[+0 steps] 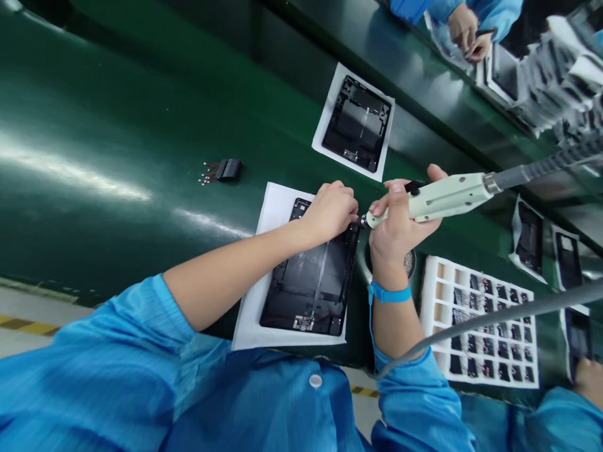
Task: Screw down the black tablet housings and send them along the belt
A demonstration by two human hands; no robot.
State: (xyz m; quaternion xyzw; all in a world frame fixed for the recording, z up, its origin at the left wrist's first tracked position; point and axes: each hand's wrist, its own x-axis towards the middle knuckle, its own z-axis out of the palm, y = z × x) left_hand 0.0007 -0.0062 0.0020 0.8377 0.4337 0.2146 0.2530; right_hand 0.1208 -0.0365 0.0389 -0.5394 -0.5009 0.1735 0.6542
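An open black tablet housing [294, 289], with a pale cable strip down its middle, lies on a white sheet [249, 320] in front of me. My left hand [330, 213] rests over its upper part, fingers curled at the upper right corner; whatever they pinch is hidden. In my right hand [398, 229] is a pale green electric screwdriver [452, 198], gripped near its front end. Its tip points left and meets my left fingertips at that corner. A blue wrist strap [391, 294] circles my right wrist. Partly behind that wrist stands a small bowl of screws [409, 263].
Beyond lies another open tablet housing [360, 122]. Small black wired parts [228, 169] sit at left. A white foam tray [428, 276] of parts is at right, crossed by a grey cable [499, 315]. A co-worker's hands [466, 31] work near stacked sheets [560, 69].
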